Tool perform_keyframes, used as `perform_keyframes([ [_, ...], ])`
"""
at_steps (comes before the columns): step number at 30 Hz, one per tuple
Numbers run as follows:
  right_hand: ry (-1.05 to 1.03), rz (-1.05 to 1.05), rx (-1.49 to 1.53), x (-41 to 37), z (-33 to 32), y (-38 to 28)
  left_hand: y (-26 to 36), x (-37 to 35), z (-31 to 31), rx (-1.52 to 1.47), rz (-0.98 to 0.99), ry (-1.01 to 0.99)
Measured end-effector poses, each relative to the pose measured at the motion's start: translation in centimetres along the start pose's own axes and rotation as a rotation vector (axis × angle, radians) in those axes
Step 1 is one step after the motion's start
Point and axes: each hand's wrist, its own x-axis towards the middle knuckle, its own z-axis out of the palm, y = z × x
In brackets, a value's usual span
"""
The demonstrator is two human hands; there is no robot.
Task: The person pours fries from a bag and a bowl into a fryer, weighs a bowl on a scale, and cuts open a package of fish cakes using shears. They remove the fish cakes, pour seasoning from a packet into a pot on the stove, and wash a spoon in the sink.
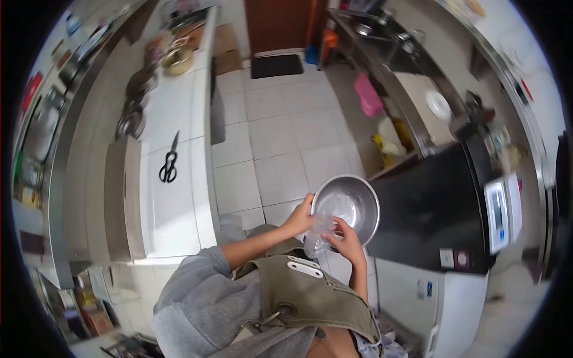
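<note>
A round stainless steel bowl (371, 206) is held up in front of me, tilted so that its shiny inside shows. My left hand (301, 218) is closed at the bowl's left rim, its fingers partly hidden behind the clear plastic. Over the near rim hangs a crumpled piece of clear plastic (316, 240), apparently a bag; whether anything is in it I cannot make out. My right hand (347, 241) pinches this plastic from the right, close to the bowl's near edge.
Black scissors (169, 166) lie on the white tiled counter (173, 209) to the left. On the right stand a black-topped fridge (430, 209) and a kitchen scale (501, 213). A sink (391, 42) and a white plate (439, 105) are farther back.
</note>
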Motion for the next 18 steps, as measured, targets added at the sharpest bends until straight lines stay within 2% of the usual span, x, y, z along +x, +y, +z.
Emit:
perform_keyframes([
  [1,-0.196,0.022,0.095,3.5,0.2,-0.3,-0.8,1.2,-2.3,0.022,0.126,0.097],
  [2,-0.246,-0.003,0.084,6.6,0.5,-1.2,-1.9,2.5,-4.4,0.056,0.251,0.185],
  [4,-0.312,-0.08,0.167,12.2,1.8,-3.5,-3.5,3.8,-7.9,0.04,0.196,0.298],
  [5,-0.274,-0.187,0.216,14.7,2.3,-3.5,-3.0,3.9,-9.3,-0.054,-0.036,0.381],
  [6,-0.3,-0.106,0.296,17.6,2.3,-4.2,-2.6,4.2,-10.6,-0.156,-0.268,0.455],
  [7,-0.243,-0.128,0.352,20.6,2.5,-4.0,-3.1,4.6,-11.5,-0.161,-0.268,0.475],
  [9,-0.129,-0.115,0.452,26.8,2.4,-2.9,-5.2,5.7,-12.7,-0.209,-0.232,0.79],
  [10,-0.15,-0.125,0.442,29.4,2.0,-2.6,-7.3,6.4,-13.5,-0.258,-0.257,0.853],
  [12,0.193,0.129,0.729,35.0,1.2,-1.7,-8.7,7.4,-15.1,-0.403,-0.348,0.964],
  [13,0.195,0.222,0.87,41.4,-0.1,0.4,-7.9,10.4,-16.2,-0.511,-0.401,1.032],
  [16,0.223,0.491,1.215,51.4,-2.5,10.7,-7.5,15.1,-18.0,-0.476,-0.503,1.098],
  [17,0.198,0.474,1.202,55.4,-3.4,12.8,-7.4,17.0,-18.8,-0.49,-0.491,1.086],
  [18,0.183,0.586,1.21,58.6,-3.6,14.8,-7.0,19.6,-18.9,-0.495,-0.481,1.103],
])
